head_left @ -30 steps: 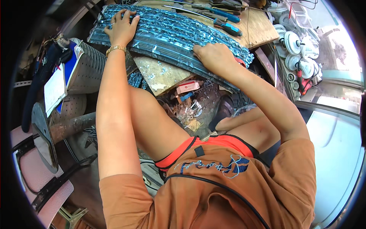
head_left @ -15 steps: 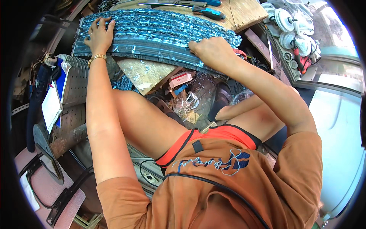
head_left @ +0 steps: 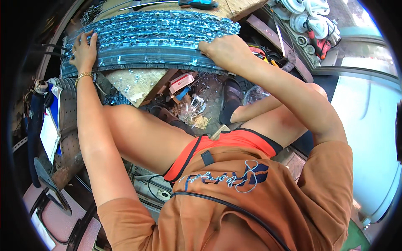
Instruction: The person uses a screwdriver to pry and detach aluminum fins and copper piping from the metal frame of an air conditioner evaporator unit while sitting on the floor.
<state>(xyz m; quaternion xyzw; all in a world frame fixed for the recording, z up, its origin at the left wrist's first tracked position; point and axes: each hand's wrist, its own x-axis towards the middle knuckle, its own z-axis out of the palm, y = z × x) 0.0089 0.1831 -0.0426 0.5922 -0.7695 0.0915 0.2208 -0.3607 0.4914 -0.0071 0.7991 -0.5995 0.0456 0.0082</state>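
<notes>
A long blue-grey panel of thin metal fins [head_left: 146, 56] lies across the wooden board, its upper rows ragged and torn. My left hand [head_left: 85, 53] rests on its left part with the fingers spread, a gold-coloured bracelet at the wrist. Toward the right end, my right hand [head_left: 226, 51] is closed against the panel's surface. The fingertips of that hand point left; what they pinch, if anything, is hidden. A screwdriver with a blue-and-black handle [head_left: 198, 3] lies on the board beyond the panel.
The wooden board [head_left: 136, 85] has shiny scraps on it. Below lie a pink-and-white box [head_left: 181, 83] and small debris [head_left: 194, 108]. White pulley-like parts [head_left: 318, 27] and a red-and-black tool [head_left: 321, 47] sit at the far right. A perforated metal piece [head_left: 67, 102] stands left.
The whole view has shifted, so most things appear further left. My right hand sits slightly nearer the panel's right end. The left hand stays spread on the panel.
</notes>
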